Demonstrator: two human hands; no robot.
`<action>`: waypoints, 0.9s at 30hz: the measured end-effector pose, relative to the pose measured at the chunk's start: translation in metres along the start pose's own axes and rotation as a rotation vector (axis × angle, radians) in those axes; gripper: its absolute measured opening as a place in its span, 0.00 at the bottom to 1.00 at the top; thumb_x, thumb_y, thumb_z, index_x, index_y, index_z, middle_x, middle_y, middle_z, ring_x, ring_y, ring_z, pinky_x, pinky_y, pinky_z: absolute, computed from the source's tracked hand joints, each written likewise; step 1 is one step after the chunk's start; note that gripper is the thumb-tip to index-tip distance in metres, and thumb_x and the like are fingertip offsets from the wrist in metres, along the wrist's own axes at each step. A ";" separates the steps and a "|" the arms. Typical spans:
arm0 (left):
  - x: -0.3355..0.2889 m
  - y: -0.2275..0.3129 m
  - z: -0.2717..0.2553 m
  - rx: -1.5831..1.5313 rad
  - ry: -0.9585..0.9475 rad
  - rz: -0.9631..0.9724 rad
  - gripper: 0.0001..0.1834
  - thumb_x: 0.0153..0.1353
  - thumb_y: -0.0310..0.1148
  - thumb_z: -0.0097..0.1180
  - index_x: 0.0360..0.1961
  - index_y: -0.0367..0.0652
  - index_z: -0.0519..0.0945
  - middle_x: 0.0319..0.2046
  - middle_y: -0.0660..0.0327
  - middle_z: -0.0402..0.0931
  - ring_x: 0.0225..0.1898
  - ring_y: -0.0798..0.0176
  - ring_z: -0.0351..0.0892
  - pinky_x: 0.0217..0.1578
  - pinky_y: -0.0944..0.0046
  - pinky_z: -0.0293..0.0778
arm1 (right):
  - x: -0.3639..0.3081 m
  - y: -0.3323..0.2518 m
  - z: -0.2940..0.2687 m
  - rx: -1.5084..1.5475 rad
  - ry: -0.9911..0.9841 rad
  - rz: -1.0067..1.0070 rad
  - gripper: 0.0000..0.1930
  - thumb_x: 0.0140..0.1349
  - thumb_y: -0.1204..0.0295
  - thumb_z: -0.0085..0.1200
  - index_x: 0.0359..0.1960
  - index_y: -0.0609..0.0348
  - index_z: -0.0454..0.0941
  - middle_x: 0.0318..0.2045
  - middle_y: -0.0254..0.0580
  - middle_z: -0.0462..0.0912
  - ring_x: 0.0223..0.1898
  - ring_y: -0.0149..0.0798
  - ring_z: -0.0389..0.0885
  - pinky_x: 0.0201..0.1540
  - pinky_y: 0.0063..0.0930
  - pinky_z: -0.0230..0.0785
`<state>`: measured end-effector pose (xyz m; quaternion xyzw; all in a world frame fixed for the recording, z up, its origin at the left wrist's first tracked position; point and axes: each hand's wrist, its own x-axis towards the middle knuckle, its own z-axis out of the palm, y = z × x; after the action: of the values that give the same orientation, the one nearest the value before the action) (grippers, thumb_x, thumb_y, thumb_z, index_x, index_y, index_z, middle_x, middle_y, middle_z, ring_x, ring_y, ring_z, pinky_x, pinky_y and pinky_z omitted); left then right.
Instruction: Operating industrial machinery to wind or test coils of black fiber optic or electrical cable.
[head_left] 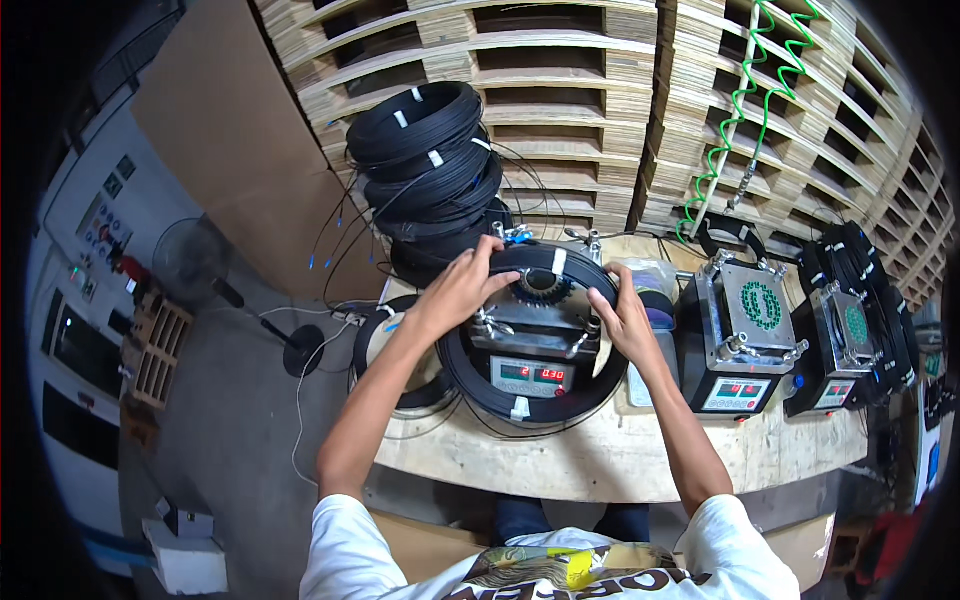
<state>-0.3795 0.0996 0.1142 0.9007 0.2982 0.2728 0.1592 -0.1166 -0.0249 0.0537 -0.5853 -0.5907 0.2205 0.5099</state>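
Note:
A large coil of black cable (pixel 585 403), bound with white ties, rings a black machine with a metal top plate (pixel 540 325) and a lit red display panel. My left hand (pixel 465 287) grips the coil's far left part, thumb reaching inward over the machine's top. On the coil's far right side, my right hand (pixel 625 318) is closed around it, thumb on the inner side and fingers behind. A dark toothed round part (pixel 541 290) shows on the machine between my hands. Some fingertips are hidden behind the cable.
Stacked black cable coils (pixel 415 135) stand behind left, loose blue-tipped ends hanging out. Another coil (pixel 365 350) lies left. Two similar machines (pixel 745 340) (pixel 840 345) stand right on the wooden table (pixel 600 470). Beyond are pallets (pixel 560 90), a green coiled hose (pixel 735 110) and a fan (pixel 195 260).

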 end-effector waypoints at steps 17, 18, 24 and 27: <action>-0.017 -0.060 0.034 -0.696 -0.052 -0.182 0.21 0.77 0.48 0.45 0.52 0.38 0.71 0.44 0.60 0.74 0.50 0.67 0.71 0.56 0.66 0.64 | 0.000 0.019 0.018 0.032 0.042 -0.047 0.17 0.77 0.61 0.46 0.51 0.65 0.71 0.40 0.44 0.77 0.43 0.32 0.72 0.49 0.27 0.67; -0.015 -0.059 0.034 -0.829 -0.039 -0.291 0.16 0.75 0.40 0.51 0.50 0.36 0.73 0.43 0.60 0.79 0.48 0.71 0.74 0.54 0.70 0.67 | 0.005 0.014 0.021 0.058 0.087 -0.007 0.19 0.74 0.58 0.50 0.47 0.65 0.74 0.36 0.45 0.78 0.39 0.32 0.74 0.44 0.28 0.69; 0.004 -0.057 0.032 -0.957 0.035 -0.380 0.12 0.67 0.28 0.60 0.48 0.34 0.75 0.41 0.55 0.85 0.42 0.70 0.81 0.46 0.72 0.74 | 0.052 0.009 0.031 0.011 0.035 0.082 0.16 0.66 0.60 0.57 0.40 0.64 0.79 0.26 0.42 0.80 0.29 0.32 0.76 0.33 0.30 0.70; 0.010 -0.054 0.039 -0.997 0.058 -0.377 0.10 0.65 0.24 0.61 0.46 0.35 0.76 0.39 0.57 0.85 0.40 0.71 0.81 0.43 0.73 0.75 | 0.069 0.024 0.034 0.063 0.019 0.090 0.13 0.61 0.65 0.58 0.36 0.66 0.80 0.25 0.43 0.82 0.30 0.31 0.77 0.34 0.30 0.71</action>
<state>-0.3747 0.1430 0.0626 0.6387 0.2933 0.3728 0.6058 -0.1206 0.0550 0.0437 -0.5969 -0.5517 0.2563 0.5231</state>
